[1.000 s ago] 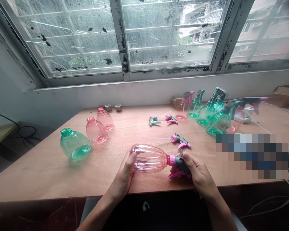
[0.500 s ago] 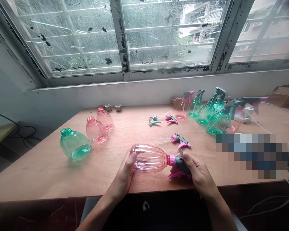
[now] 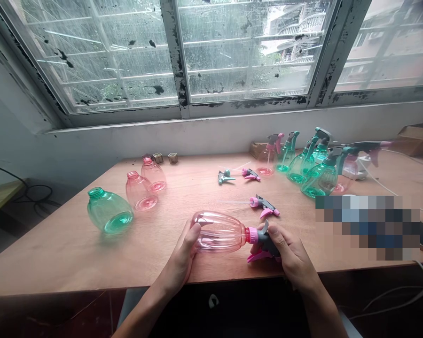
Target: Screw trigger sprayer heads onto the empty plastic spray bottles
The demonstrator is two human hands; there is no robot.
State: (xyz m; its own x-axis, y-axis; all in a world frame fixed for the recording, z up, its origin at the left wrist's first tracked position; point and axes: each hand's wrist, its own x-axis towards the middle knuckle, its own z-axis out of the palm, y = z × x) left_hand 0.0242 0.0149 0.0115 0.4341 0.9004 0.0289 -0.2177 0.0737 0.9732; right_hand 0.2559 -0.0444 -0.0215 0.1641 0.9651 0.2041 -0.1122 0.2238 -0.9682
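A clear pink spray bottle (image 3: 220, 231) lies sideways in the air near the table's front edge, its neck toward the right. My left hand (image 3: 183, 251) is closed around its base end. On the neck sits a grey and pink trigger sprayer (image 3: 266, 241), gripped by my right hand (image 3: 292, 253); the pink trigger points down. Just beyond lies a loose pink and grey spray head (image 3: 264, 205) with its tube to the left. Farther back are another pink spray head (image 3: 251, 174) and a teal one (image 3: 226, 177).
Headless bottles stand at left: a green one (image 3: 110, 211) and two pink, one nearer (image 3: 141, 191), one behind (image 3: 154, 173). At right are several bottles with sprayers, including a green one (image 3: 319, 180). Small boxes (image 3: 173, 158) sit by the wall. A pixelated patch covers the right front.
Almost nothing differs. The sprayer end has shifted very slightly to the right; both hands keep the same hold.
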